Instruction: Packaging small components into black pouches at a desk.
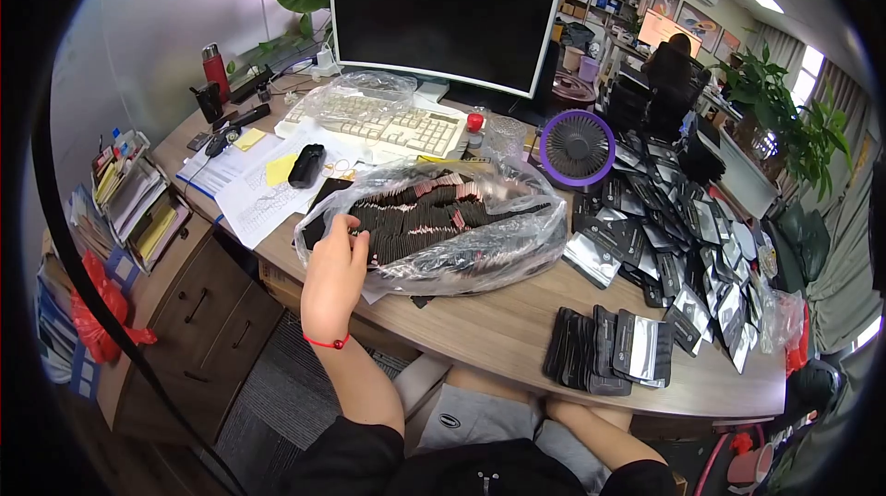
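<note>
Bag (503, 253): clear, crammed with rows of dark cards (406, 233).
Left hand (335, 245): at the bag's left end, fingertips by the cards; red bracelet (328, 342) on the wrist.
Right forearm (604, 434): low by the lap; I can't see its hand.
Pouches (664, 219): black and silver, heaped on the right; a tidy stack (641, 348) sits nearer the person.
Fan (578, 149): purple-rimmed, beside the pouches.
Monitor (448, 21): dark, behind the keyboard (425, 131).

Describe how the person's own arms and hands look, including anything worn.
The left hand is ungloved, with a thin red bracelet and small bead at the wrist. Black sleeves cover both upper arms, leaving the forearms bare. The right hand is hidden.
</note>
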Demonstrator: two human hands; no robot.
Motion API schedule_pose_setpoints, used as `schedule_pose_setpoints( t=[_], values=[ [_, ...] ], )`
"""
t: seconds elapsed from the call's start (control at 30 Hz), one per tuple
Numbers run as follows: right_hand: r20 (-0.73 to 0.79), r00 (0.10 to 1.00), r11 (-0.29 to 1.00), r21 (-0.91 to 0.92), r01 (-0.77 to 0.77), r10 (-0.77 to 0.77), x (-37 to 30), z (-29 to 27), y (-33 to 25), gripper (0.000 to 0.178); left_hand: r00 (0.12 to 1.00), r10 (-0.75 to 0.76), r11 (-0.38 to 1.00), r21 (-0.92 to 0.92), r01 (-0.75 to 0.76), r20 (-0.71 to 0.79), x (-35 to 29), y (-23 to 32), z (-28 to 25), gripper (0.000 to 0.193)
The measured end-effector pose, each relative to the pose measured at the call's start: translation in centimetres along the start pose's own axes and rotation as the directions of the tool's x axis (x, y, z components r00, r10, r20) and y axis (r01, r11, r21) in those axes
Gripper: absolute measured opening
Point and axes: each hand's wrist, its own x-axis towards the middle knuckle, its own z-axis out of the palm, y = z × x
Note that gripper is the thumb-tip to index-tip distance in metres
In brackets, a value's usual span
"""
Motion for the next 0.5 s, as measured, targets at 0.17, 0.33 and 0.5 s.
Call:
schedule_pose_setpoints(
  t=[0.17, 0.33, 0.5],
  values=[
    [0.013, 1.000, 1.000, -0.017, -0.005, 0.005, -0.1, 0.1, 0.0, 0.031, 0.996, -0.050, 0.999, -0.015, 0.051, 0.075, 0.3, 0.1, -0.2, 0.024],
    [0.030, 1.000, 0.999, -0.041, 0.003, -0.002, -0.1, -0.5, -0.1, 0.031, 0.997, -0.039, 0.994, -0.096, 0.045, 0.072, 0.6, -0.7, -0.3, 0.024],
    [0.051, 0.999, 0.999, -0.053, 0.003, -0.001, -0.2, -0.5, 0.2, 0.031, 0.997, 0.033, 0.990, -0.141, -0.024, 0.063, 0.5, 0.2, -0.5, 0.021]
  ],
)
